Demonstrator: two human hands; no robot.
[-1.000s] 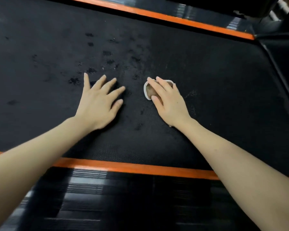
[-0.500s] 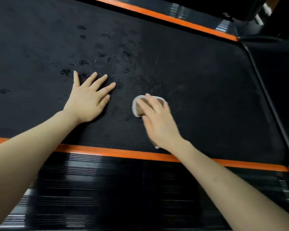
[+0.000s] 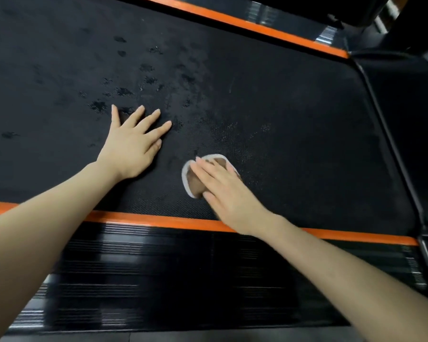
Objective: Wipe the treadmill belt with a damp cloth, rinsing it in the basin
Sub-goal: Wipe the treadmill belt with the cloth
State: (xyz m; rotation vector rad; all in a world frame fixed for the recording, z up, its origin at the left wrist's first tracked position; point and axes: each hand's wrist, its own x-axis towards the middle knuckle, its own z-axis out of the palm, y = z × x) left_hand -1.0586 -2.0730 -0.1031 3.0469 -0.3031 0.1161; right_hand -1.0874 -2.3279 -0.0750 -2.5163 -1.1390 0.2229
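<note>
Now the right hand (image 3: pixel 229 193), fingers flat on the cloth (image 3: pixel 195 185), has drawn it toward the belt's (image 3: pixel 294 107) near edge; the left hand (image 3: pixel 131 146) stays splayed, bracing. Wiping continues.

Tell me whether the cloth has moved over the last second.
Yes. The cloth, under the right hand, has slid across the belt toward the near orange stripe, away from the wet spots.
</note>
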